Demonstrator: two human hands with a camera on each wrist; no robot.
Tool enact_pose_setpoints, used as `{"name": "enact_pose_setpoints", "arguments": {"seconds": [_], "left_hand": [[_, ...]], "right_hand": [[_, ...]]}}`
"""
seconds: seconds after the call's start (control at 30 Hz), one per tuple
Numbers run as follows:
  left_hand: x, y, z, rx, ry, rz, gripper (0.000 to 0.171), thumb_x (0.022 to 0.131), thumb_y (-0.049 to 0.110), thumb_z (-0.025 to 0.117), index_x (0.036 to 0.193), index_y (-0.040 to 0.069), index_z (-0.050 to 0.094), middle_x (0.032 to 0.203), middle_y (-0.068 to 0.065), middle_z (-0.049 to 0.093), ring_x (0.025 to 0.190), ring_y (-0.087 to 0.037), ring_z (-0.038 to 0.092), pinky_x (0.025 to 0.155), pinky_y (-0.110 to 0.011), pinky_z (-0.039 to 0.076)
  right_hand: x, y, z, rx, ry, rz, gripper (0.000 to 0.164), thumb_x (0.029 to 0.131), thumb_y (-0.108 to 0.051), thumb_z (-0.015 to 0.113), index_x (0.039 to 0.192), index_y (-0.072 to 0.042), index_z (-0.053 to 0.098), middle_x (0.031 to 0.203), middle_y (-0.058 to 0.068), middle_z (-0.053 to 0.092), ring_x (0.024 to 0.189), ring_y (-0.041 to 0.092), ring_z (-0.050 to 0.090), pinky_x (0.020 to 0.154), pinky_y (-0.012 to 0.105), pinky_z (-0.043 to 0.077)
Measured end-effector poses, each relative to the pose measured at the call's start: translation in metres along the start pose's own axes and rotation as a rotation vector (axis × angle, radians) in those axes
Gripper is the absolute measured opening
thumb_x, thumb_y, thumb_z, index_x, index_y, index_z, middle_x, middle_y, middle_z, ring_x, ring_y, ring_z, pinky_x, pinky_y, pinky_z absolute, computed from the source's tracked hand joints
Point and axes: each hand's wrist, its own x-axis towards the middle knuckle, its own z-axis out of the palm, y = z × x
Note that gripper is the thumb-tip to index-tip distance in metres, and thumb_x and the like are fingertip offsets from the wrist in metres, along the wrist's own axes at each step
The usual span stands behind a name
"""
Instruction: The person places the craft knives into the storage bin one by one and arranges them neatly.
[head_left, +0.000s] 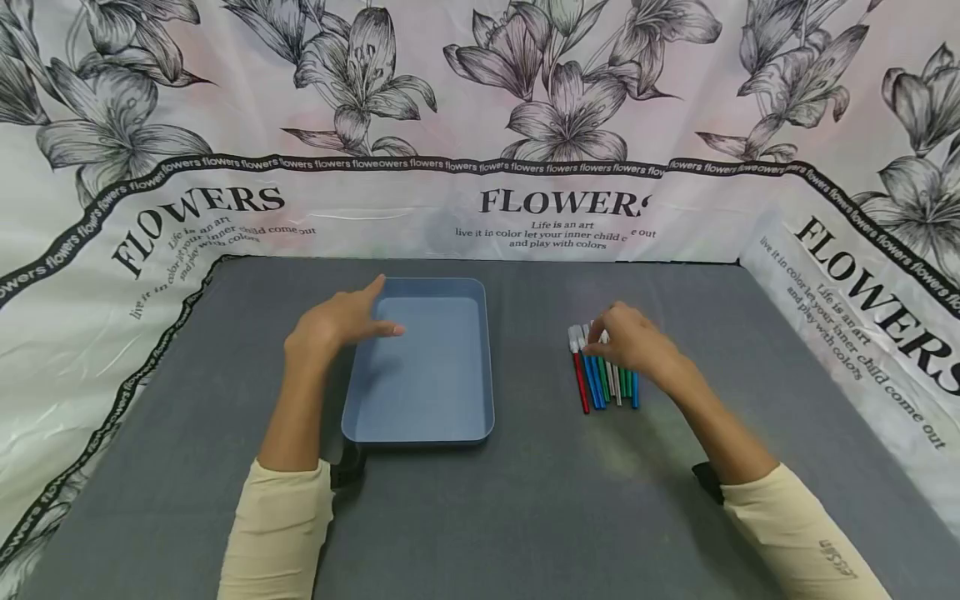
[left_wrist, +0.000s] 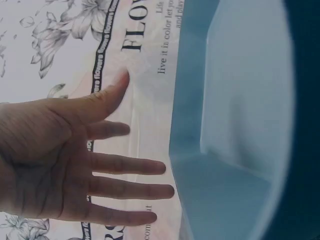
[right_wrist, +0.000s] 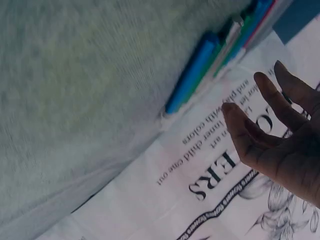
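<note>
A row of felt-tip pens (head_left: pixel 581 385) in red, blue, green and whitish colours lies side by side on the grey cloth, with pale caps at the far end. Above the caps hovers my right hand (head_left: pixel 633 342), fingers bent and hiding some of the pens. In the right wrist view its fingers (right_wrist: pixel 242 130) stand apart from the thumb, with nothing seen between them, beyond a blue pen (right_wrist: pixel 192 72). A shallow blue-grey tray (head_left: pixel 427 375) sits left of the pens. My left hand (head_left: pixel 341 321) is spread over its far left rim, holding nothing; the left wrist view shows straight fingers (left_wrist: pixel 130 190).
The grey-covered table (head_left: pixel 540 517) carries the tray and the pens, with a gap of cloth between them. White sheeting (head_left: pixel 405 208) printed with flowers and lettering rises along the back and both sides.
</note>
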Motion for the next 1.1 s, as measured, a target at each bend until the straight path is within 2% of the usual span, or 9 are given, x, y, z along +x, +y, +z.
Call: {"name": "enact_pose_setpoints", "arguments": {"seconds": [0.2, 0.37, 0.5, 0.53, 0.63, 0.73, 0.8, 0.9, 1.1], "left_hand": [[0.000, -0.007, -0.001, 0.041, -0.021, -0.007, 0.097, 0.103, 0.046, 0.064, 0.169, 0.006, 0.004, 0.171, -0.029, 0.018, 0.156, -0.053, 0.023, 0.121, -0.072, 0.029], [0.003, -0.009, 0.001, 0.084, -0.027, -0.013, 0.095, 0.103, 0.043, 0.065, 0.166, -0.002, 0.010, 0.170, -0.031, 0.017, 0.157, -0.053, 0.021, 0.123, -0.070, 0.028], [0.002, -0.011, 0.003, 0.093, -0.025, -0.027, 0.093, 0.103, 0.041, 0.066, 0.165, -0.006, 0.014, 0.169, -0.032, 0.019, 0.156, -0.053, 0.023, 0.124, -0.069, 0.029], [0.002, -0.011, 0.002, 0.092, -0.027, -0.026, 0.093, 0.103, 0.040, 0.066, 0.164, -0.007, 0.015, 0.168, -0.033, 0.021, 0.153, -0.052, 0.033, 0.121, -0.066, 0.036], [0.002, -0.012, 0.001, 0.086, -0.045, -0.012, 0.080, 0.103, 0.037, 0.067, 0.158, -0.010, 0.033, 0.153, -0.035, 0.049, 0.127, -0.045, 0.062, 0.098, -0.052, 0.056], [0.003, -0.014, 0.000, 0.067, -0.065, -0.003, 0.068, 0.103, 0.034, 0.068, 0.148, -0.013, 0.046, 0.126, -0.031, 0.068, 0.093, -0.033, 0.071, 0.070, -0.035, 0.054], [0.004, -0.015, 0.000, 0.060, -0.076, -0.006, 0.063, 0.103, 0.032, 0.068, 0.143, -0.013, 0.050, 0.117, -0.027, 0.071, 0.090, -0.030, 0.071, 0.067, -0.030, 0.053], [0.004, -0.017, 0.001, 0.054, -0.095, -0.012, 0.063, 0.104, 0.032, 0.065, 0.146, -0.013, 0.048, 0.114, -0.026, 0.073, 0.090, -0.030, 0.072, 0.068, -0.029, 0.052], [0.002, -0.019, 0.005, -0.007, -0.095, -0.022, 0.059, 0.106, 0.024, 0.062, 0.151, -0.010, 0.044, 0.119, -0.027, 0.071, 0.090, -0.028, 0.076, 0.073, -0.033, 0.057]], "right_hand": [[0.004, 0.001, 0.011, -0.009, -0.067, 0.005, 0.017, 0.095, -0.011, 0.075, 0.084, 0.002, 0.077, 0.088, 0.015, 0.072, 0.079, 0.025, 0.063, 0.068, 0.037, 0.053], [0.004, 0.003, 0.016, -0.009, -0.087, 0.022, 0.028, 0.093, -0.010, 0.077, 0.067, -0.004, 0.069, 0.058, -0.002, 0.049, 0.057, 0.012, 0.041, 0.056, 0.028, 0.038], [0.006, 0.001, 0.020, 0.011, -0.075, 0.001, 0.028, 0.091, -0.009, 0.079, 0.065, -0.004, 0.069, 0.057, -0.001, 0.052, 0.055, 0.011, 0.042, 0.055, 0.026, 0.039], [0.006, 0.000, 0.020, 0.014, -0.075, 0.002, 0.029, 0.091, -0.009, 0.079, 0.064, -0.003, 0.068, 0.055, -0.001, 0.050, 0.054, 0.011, 0.041, 0.055, 0.026, 0.038], [0.007, -0.002, 0.022, 0.013, -0.083, 0.027, 0.031, 0.091, -0.010, 0.080, 0.063, -0.003, 0.069, 0.053, -0.003, 0.046, 0.052, 0.010, 0.038, 0.054, 0.026, 0.036], [0.008, -0.004, 0.023, -0.008, -0.090, 0.062, 0.035, 0.091, -0.013, 0.080, 0.061, -0.006, 0.065, 0.053, -0.005, 0.041, 0.053, 0.010, 0.035, 0.056, 0.029, 0.038], [0.010, -0.006, 0.023, -0.027, -0.097, 0.073, 0.043, 0.092, -0.014, 0.080, 0.056, -0.010, 0.057, 0.053, -0.005, 0.037, 0.052, 0.010, 0.032, 0.065, 0.032, 0.048], [0.011, -0.008, 0.024, -0.030, -0.121, 0.084, 0.053, 0.093, -0.014, 0.078, 0.052, -0.016, 0.044, 0.052, -0.006, 0.030, 0.051, 0.009, 0.027, 0.065, 0.032, 0.046], [0.013, -0.012, 0.024, -0.023, -0.147, 0.103, 0.058, 0.094, -0.011, 0.074, 0.053, -0.019, 0.035, 0.053, -0.006, 0.024, 0.051, 0.008, 0.021, 0.051, 0.023, 0.026]]}}
